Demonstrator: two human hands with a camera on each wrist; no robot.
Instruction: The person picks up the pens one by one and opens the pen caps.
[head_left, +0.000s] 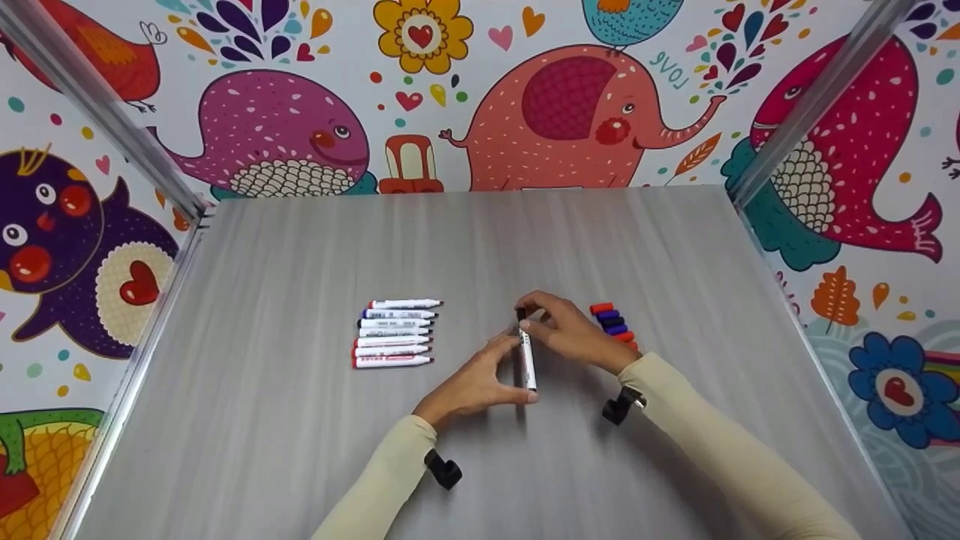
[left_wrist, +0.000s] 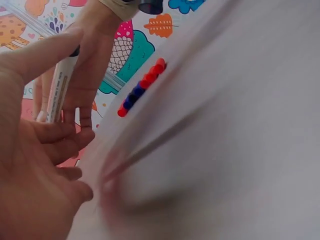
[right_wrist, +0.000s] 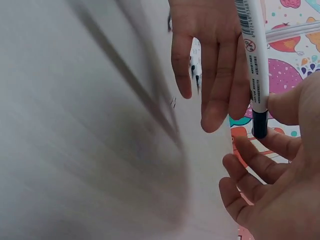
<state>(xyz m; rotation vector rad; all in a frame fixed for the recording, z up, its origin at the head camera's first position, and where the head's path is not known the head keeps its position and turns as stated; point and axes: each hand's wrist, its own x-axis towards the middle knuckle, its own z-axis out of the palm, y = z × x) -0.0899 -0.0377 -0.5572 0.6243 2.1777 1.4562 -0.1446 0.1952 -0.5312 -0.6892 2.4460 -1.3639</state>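
A white whiteboard marker with a black cap is held above the table between both hands. My left hand grips its barrel lengthwise, the thumb against the bottom end and the fingers up near the cap. At the capped end, my right hand pinches with thumb and forefinger; its other fingers spread loosely in the right wrist view. To the left lies a row of several uncapped markers, tips facing right. Several red, blue and black caps lie in a line beyond the right hand, partly hidden by its wrist.
The grey wood-grain table carries the marker row and the cap line. Metal posts stand at its far corners, with cartoon-printed walls behind and at the sides. Black camera mounts sit on both sleeved wrists.
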